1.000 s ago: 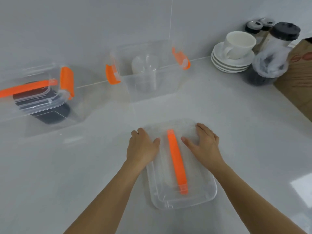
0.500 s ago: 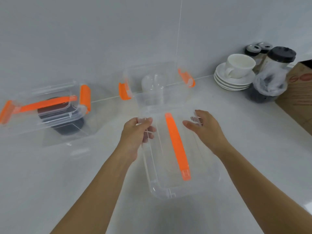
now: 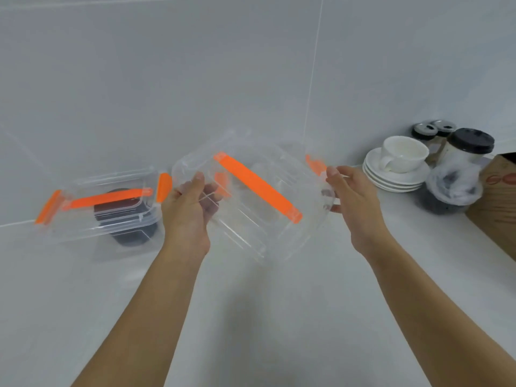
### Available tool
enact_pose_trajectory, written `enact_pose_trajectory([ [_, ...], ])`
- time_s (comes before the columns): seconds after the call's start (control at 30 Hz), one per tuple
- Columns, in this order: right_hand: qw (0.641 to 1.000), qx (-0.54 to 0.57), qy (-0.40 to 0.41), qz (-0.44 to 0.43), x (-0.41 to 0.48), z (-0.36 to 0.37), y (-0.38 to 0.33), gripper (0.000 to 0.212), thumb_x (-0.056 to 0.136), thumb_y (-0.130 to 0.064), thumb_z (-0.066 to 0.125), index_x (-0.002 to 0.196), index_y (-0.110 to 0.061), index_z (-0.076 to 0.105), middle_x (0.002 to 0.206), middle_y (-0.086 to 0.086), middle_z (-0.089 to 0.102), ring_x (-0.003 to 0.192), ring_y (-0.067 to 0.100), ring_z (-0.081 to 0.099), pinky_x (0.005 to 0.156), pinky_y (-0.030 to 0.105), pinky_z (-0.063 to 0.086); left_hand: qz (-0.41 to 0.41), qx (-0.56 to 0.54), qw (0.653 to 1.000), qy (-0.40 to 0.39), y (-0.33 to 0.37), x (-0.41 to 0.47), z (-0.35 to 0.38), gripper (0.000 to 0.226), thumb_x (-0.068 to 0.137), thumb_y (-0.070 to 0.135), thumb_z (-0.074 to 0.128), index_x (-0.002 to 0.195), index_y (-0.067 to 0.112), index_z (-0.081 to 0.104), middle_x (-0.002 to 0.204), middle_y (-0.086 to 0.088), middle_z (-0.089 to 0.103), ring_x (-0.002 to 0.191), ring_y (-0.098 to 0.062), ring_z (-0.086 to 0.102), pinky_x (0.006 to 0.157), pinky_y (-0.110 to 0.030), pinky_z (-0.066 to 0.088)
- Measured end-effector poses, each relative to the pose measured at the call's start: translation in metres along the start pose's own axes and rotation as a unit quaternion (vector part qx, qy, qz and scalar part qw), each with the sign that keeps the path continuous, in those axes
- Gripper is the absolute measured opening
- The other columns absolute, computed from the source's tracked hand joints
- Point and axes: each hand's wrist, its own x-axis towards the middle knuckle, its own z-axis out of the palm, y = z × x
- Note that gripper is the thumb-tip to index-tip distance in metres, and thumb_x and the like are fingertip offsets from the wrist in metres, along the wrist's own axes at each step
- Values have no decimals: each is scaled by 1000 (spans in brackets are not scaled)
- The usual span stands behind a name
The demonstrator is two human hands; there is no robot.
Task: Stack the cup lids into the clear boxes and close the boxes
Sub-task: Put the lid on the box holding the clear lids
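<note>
A clear box cover (image 3: 251, 216) with an orange handle strip hangs tilted in the air, gripped at its two ends by my left hand (image 3: 190, 210) and my right hand (image 3: 351, 202). It is in front of the open clear box (image 3: 315, 166) with orange clips at the wall; clear cup lids inside show only faintly through the cover. To the left stands a second clear box (image 3: 103, 202), covered, with orange clips and handle, holding dark cup lids (image 3: 128, 230).
White counter (image 3: 251, 317) against a grey tiled wall. At the right stand stacked white saucers (image 3: 396, 177) with a white cup (image 3: 402, 152), a bagged stack of dark lids (image 3: 452, 191), jars behind, and a brown cardboard box (image 3: 497, 202) at the edge.
Both hands took the cover off the counter, raised it and carried it back toward the open box, turning it so its handle runs crosswise. The view tilted upward.
</note>
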Motion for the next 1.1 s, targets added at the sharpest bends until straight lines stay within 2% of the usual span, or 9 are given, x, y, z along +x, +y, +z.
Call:
enact_pose_trajectory([
  [0.3, 981, 174, -59, 69, -4, 14, -3, 48, 87, -28, 62, 124, -32, 32, 110, 1, 55, 101, 23, 61, 69, 40, 57, -6, -91, 996, 7, -18, 2, 14, 22, 85, 7, 66, 70, 16, 52, 73, 3, 66, 59, -8, 64, 62, -19, 54],
  [0.4, 972, 221, -15, 82, 4, 20, 4, 61, 82, -5, 69, 131, -19, 36, 118, 14, 49, 94, 27, 60, 67, 39, 56, -10, -104, 994, -14, -28, 1, 18, 23, 83, 5, 67, 72, 16, 50, 79, 0, 66, 64, -9, 66, 65, -20, 54],
  [0.47, 970, 230, 2, 81, 12, 22, 7, 50, 81, 8, 62, 127, -3, 45, 110, 15, 46, 80, 25, 58, 58, 31, 54, -10, -88, 995, -36, -33, 0, 22, 20, 84, 7, 66, 74, 15, 51, 79, 1, 70, 69, -11, 67, 67, -21, 53],
  [0.53, 973, 218, 5, 72, 21, 21, 10, 35, 82, 14, 56, 116, 7, 54, 103, 14, 44, 72, 21, 54, 51, 24, 51, -16, -66, 996, -54, -34, 0, 25, 9, 86, 13, 64, 87, 12, 55, 81, 2, 71, 72, -12, 69, 68, -23, 54],
  [0.63, 973, 218, 3, 72, 37, 17, 11, 24, 83, 15, 53, 103, 3, 60, 99, 14, 43, 68, 19, 49, 48, 23, 47, -36, -50, 998, -27, -29, 9, 26, 33, 88, 22, 61, 116, 6, 54, 96, -7, 64, 78, -17, 68, 70, -27, 54],
  [0.77, 983, 171, -20, 65, 62, 14, 8, 18, 85, 13, 53, 93, -1, 62, 98, 14, 46, 70, 19, 50, 47, 21, 47, 6, 24, 1000, 18, -28, 30, 25, 54, 90, 18, 58, 138, 11, 35, 89, 3, 59, 85, -18, 60, 77, -28, 46],
  [0.93, 999, 28, 5, 27, 93, 22, 4, 17, 90, 3, 50, 101, 11, 61, 79, 13, 55, 65, 17, 54, 58, 20, 46, 30, 137, 990, -3, -27, 51, 34, 44, 89, 19, 55, 131, 15, 46, 124, 1, 57, 108, -14, 56, 93, -28, 42],
  [1.0, 999, -34, 14, 5, 101, 26, 7, 25, 90, -2, 49, 106, 16, 55, 82, 28, 55, 65, 20, 48, 65, 26, 41, 26, 151, 988, -12, -27, 57, 37, 22, 91, 17, 53, 113, 20, 51, 106, 13, 54, 94, -3, 54, 78, -16, 40],
  [1.1, 995, -97, 25, -11, 107, 32, 15, 32, 90, -6, 47, 111, 19, 46, 110, 38, 54, 75, 37, 49, 71, 38, 43, 38, 171, 984, -23, -30, 66, 38, 13, 92, 11, 50, 98, 22, 47, 88, 16, 44, 87, -10, 45, 62, -13, 31],
])
